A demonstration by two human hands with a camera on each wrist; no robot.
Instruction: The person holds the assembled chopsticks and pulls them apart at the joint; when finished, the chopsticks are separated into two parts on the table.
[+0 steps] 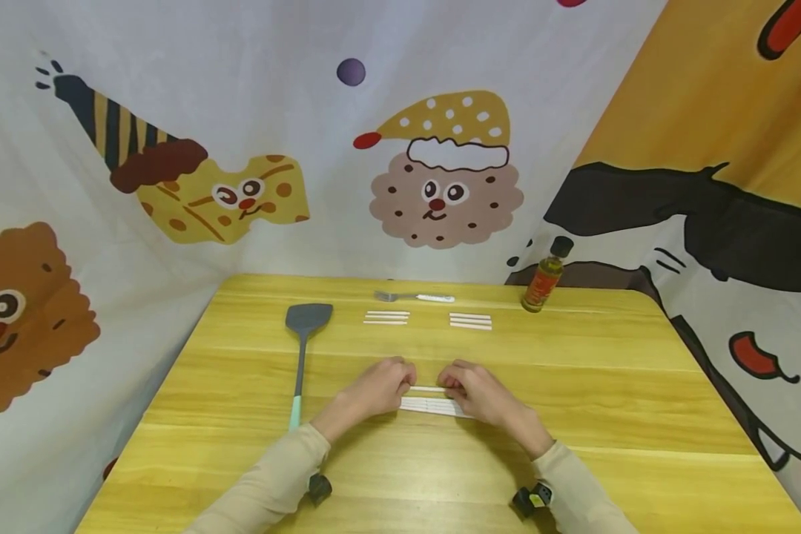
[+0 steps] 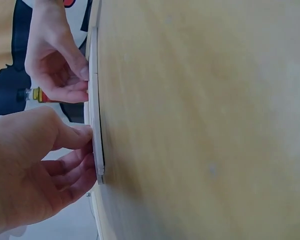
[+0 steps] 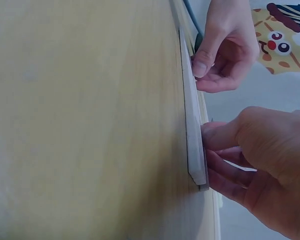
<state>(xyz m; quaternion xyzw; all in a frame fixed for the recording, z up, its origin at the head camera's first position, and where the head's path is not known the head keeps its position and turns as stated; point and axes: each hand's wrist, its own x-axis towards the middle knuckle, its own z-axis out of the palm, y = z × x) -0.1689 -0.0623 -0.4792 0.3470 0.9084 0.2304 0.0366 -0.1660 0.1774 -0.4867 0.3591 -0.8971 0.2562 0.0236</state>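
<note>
A thin white stick [image 1: 429, 389] spans the gap between both hands, just beyond a row of several white sticks [image 1: 432, 406] laid side by side on the wooden table. My left hand [image 1: 382, 384] pinches its left end between thumb and fingers. At the opposite end, the right hand [image 1: 480, 391] pinches it the same way, its wrist angled in from the right. In the left wrist view the row of sticks [image 2: 95, 107] appears edge-on, with fingertips right beside it. The right wrist view shows the sticks [image 3: 193, 125] from the other side, partly covering the held one.
Farther back lie two groups of white sticks, one left [image 1: 387, 317] and one right [image 1: 470, 321]. Behind them is a fork [image 1: 414, 297]. A grey spatula [image 1: 307, 319] with a mint handle lies left of the left hand; an oil bottle [image 1: 544, 283] stands at the back right.
</note>
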